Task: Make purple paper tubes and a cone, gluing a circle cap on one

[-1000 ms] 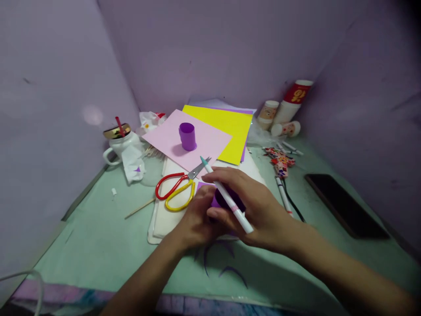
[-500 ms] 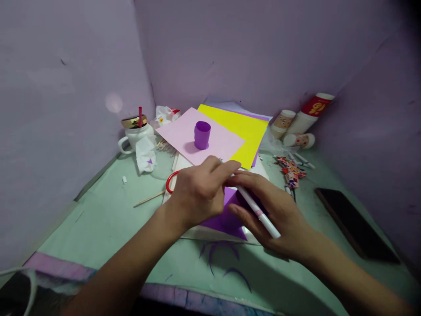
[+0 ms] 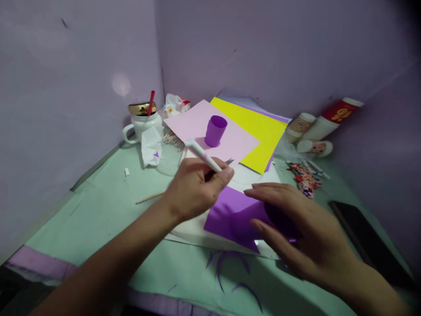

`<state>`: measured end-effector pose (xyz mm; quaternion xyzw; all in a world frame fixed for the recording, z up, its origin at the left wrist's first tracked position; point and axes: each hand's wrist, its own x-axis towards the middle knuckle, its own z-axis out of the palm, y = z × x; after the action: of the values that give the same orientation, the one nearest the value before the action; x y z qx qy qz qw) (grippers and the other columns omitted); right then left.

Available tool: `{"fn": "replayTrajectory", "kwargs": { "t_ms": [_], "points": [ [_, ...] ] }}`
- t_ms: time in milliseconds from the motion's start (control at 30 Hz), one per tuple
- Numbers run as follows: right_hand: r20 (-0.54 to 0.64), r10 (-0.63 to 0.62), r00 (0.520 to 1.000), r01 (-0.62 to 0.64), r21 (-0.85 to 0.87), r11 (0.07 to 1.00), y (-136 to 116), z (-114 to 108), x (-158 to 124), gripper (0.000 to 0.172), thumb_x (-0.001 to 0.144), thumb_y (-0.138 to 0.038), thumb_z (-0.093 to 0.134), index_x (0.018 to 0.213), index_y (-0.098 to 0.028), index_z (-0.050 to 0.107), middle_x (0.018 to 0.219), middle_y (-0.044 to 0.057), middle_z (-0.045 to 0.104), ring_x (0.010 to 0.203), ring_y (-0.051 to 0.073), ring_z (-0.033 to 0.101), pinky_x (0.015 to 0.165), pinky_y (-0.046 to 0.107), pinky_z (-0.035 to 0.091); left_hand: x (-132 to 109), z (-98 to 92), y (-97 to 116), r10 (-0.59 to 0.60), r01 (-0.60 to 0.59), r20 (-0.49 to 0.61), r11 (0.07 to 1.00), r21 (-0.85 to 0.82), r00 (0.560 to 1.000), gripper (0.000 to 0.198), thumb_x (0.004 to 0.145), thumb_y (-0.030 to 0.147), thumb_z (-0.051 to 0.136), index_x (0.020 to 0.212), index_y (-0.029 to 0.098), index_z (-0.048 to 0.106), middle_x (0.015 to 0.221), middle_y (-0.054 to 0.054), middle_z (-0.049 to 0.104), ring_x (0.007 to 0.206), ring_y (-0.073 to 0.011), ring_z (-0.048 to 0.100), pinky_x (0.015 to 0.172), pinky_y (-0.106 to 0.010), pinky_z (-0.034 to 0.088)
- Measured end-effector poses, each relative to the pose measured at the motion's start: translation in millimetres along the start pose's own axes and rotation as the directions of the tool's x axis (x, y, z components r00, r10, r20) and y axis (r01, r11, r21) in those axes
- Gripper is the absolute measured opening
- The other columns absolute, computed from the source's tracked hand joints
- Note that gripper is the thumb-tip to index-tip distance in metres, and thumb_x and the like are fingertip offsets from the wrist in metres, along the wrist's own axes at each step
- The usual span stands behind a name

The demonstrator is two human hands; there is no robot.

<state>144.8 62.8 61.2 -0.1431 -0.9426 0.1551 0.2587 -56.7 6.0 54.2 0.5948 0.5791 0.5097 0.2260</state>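
My left hand (image 3: 197, 186) is closed around a white marker pen (image 3: 204, 153), which slants up and to the left over the pink paper. My right hand (image 3: 304, 228) curves around a purple paper cup (image 3: 245, 221) lying on its side, thumb in front and fingers above. The cup rests on a purple paper sheet (image 3: 217, 215) and its dark opening faces right, partly hidden by the hand. A second purple paper cup (image 3: 216, 131) stands upright on pink paper (image 3: 189, 116). Grey scissor tips (image 3: 230, 162) show behind my left hand; their handles are hidden.
Yellow paper (image 3: 263, 131) lies under the pink sheet. A white mug (image 3: 144, 127) with a red straw stands back left. Paper cups (image 3: 315, 148), a patterned bundle (image 3: 305, 179) and a phone (image 3: 368, 241) are at right. A wooden stick (image 3: 149, 197) and purple paper scraps (image 3: 248, 289) lie on the table.
My left hand has drawn the marker pen away from my right hand and turned it to point up-left. The right hand stays around the lying purple cup. The view has shifted.
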Motion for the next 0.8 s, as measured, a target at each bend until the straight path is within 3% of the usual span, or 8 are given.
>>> {"fn": "replayTrajectory", "kwargs": {
  "t_ms": [100, 267, 400, 567, 700, 800],
  "points": [
    [0.028, 0.0, 1.0, 0.002, -0.073, 0.997, 1.0, -0.7, 0.4, 0.04, 0.081, -0.019, 0.059, 0.12, -0.021, 0.05, 0.108, 0.01, 0.062, 0.1, 0.023, 0.06, 0.081, 0.033, 0.053, -4.9, 2.7, 2.1, -0.069, 0.088, 0.164, 0.99, -0.114, 0.984, 0.026, 0.087, 0.025, 0.046, 0.064, 0.018, 0.056, 0.06, 0.004, 0.049, 0.059, -0.01, 0.048, 0.054, -0.024, 0.039],
    [0.017, -0.045, 0.999, 0.047, -0.19, 0.981, 8.2, 1.5, -4.1, 0.035, 0.08, -0.023, 0.059, 0.115, -0.021, 0.055, 0.102, 0.01, 0.067, 0.096, 0.026, 0.064, 0.074, 0.034, 0.056, -9.1, 18.0, -14.7, -0.222, 0.231, 0.111, 0.97, -0.076, 0.969, 0.012, 0.08, 0.019, 0.052, 0.069, 0.019, 0.058, 0.055, 0.004, 0.053, 0.049, -0.01, 0.049, 0.047, -0.023, 0.039],
    [0.044, -0.082, 0.996, 0.09, -0.234, 0.968, 19.5, 2.2, -8.3, 0.035, 0.08, -0.023, 0.059, 0.114, -0.024, 0.056, 0.098, 0.007, 0.07, 0.098, 0.027, 0.063, 0.074, 0.036, 0.056, -11.5, 31.3, -25.2, -0.3, 0.314, 0.128, 0.943, -0.108, 0.945, 0.006, 0.075, 0.021, 0.058, 0.073, 0.019, 0.063, 0.066, 0.0, 0.065, 0.06, -0.0135, 0.06, 0.055, -0.024, 0.047],
    [0.143, -0.169, 0.975, 0.197, -0.211, 0.957, 32.6, -1.9, -9.7, 0.03, 0.078, -0.027, 0.064, 0.107, -0.025, 0.059, 0.092, 0.005, 0.071, 0.1, 0.024, 0.063, 0.075, 0.031, 0.057, -8.9, 39.4, -26.6, -0.241, 0.272, 0.201, 0.951, -0.146, 0.95, 0.014, 0.073, 0.012, 0.055, 0.062, 0.019, 0.061, 0.065, 0.0, 0.067, 0.063, -0.0125, 0.062, 0.057, -0.02, 0.047],
    [0.078, -0.057, 0.995, 0.072, -0.2, 0.977, 34.5, 2.3, -18.8, 0.025, 0.078, -0.036, 0.064, 0.102, -0.029, 0.062, 0.088, 0.006, 0.071, 0.099, 0.027, 0.063, 0.075, 0.039, 0.056, -5.4, 45.0, -33.1, -0.236, 0.262, 0.176, 0.954, -0.143, 0.956, 0.015, 0.073, 0.012, 0.054, 0.06, 0.019, 0.059, 0.064, -0.001, 0.066, 0.064, -0.0139, 0.063, 0.058, -0.021, 0.048],
    [0.023, -0.024, 0.999, 0.028, -0.207, 0.978, 33.6, 8.1, -26.3, 0.019, 0.082, -0.035, 0.059, 0.099, -0.029, 0.062, 0.089, 0.006, 0.071, 0.103, 0.027, 0.062, 0.078, 0.039, 0.055, -5.0, 49.9, -36.5, -0.274, 0.319, 0.229, 0.929, -0.186, 0.934, 0.013, 0.069, 0.01, 0.053, 0.063, 0.019, 0.059, 0.064, 0.0, 0.065, 0.06, -0.0136, 0.062, 0.051, -0.02, 0.044]
  ]
}}
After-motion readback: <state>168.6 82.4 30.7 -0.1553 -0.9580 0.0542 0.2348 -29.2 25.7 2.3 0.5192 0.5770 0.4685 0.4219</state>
